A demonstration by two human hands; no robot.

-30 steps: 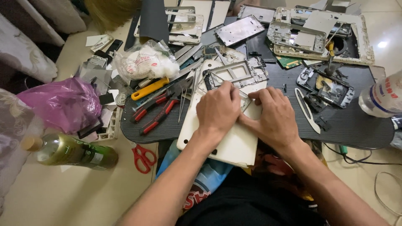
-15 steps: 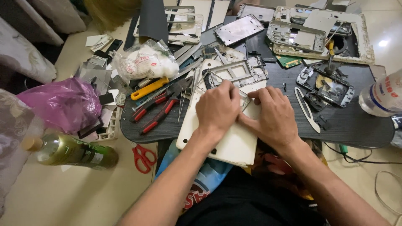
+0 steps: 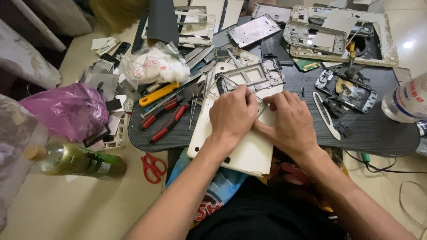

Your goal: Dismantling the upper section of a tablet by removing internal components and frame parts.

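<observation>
Hands unmoved since a second ago: left hand (image 3: 233, 113) and right hand (image 3: 289, 122) press curled fingers onto the white tablet shell (image 3: 249, 153) on the black mat (image 3: 373, 133), beside the metal frame (image 3: 251, 78); work looks mid-pry, red-handled pliers (image 3: 167, 120) idle.

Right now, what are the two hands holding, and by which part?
Both the left hand and the right hand press down on a white tablet back cover, at its upper middle beside a metal frame. Nothing is lifted.
</observation>
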